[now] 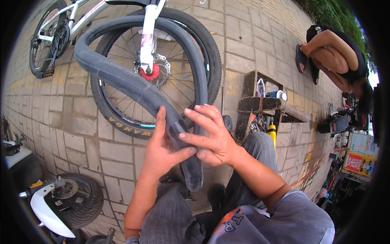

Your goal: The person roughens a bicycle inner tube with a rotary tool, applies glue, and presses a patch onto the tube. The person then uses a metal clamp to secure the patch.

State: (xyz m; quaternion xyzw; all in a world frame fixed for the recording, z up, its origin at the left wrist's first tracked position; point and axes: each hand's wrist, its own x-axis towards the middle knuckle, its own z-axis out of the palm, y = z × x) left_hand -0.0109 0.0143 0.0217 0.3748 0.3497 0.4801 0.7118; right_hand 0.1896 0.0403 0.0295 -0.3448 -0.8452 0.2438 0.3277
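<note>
A black rubber inner tube loops in front of me, partly inflated, arching over a bicycle wheel. My left hand grips the tube's lower bend from the left. My right hand presses on the same stretch from the right, fingers spread across the rubber. The tube's lowest end hangs just above my grey trouser knee. The white bicycle frame and fork with a red hub and brake disc stand behind the tube.
A dark wooden toolbox with tools and a yellow item sits on the paving to the right. A crouching person is at upper right. A scooter wheel with white fender stands lower left. An orange hose runs right.
</note>
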